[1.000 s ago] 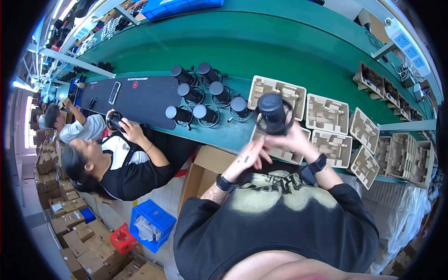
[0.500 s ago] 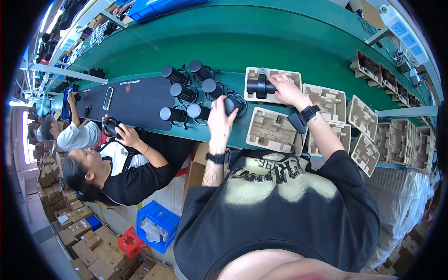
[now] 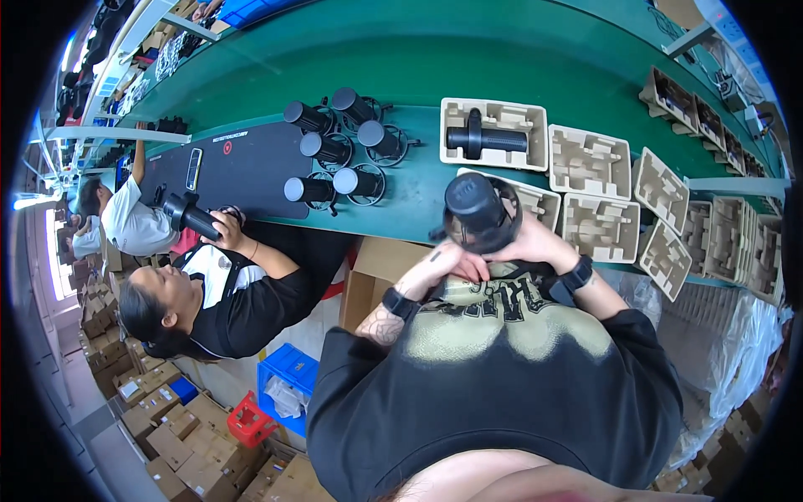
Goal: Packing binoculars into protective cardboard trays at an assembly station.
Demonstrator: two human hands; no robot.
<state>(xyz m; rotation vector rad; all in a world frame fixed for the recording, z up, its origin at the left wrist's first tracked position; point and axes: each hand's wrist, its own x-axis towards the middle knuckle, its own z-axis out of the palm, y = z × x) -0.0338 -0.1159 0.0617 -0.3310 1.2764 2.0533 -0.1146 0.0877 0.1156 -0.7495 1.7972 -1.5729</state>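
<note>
Close to my chest I hold a black cylindrical device with a wide ring around its lower part (image 3: pixel 477 205), its flat round end up. My right hand (image 3: pixel 534 241) grips its ring side, and my left hand (image 3: pixel 456 261) is at its base with fingers curled, partly hidden. Another black cylindrical device (image 3: pixel 506 140) lies on its side in a beige moulded pulp tray (image 3: pixel 535 117) beyond my hands. Several like devices (image 3: pixel 360 181) stand with their rings down on the green bench, to the left. A second pulp tray (image 3: pixel 539 201) is partly covered by the held device.
More pulp trays (image 3: pixel 590 163) lie at the right, with stacked ones (image 3: pixel 711 238) past them. A black mat (image 3: pixel 242 180) covers the bench's left part. A co-worker (image 3: pixel 226 293) there handles a similar device. An open carton (image 3: pixel 381 268) stands below the bench edge.
My right hand has let go of the device in the tray. The device under my left hand has come off the bench toward my chest, and both hands are now on it.
</note>
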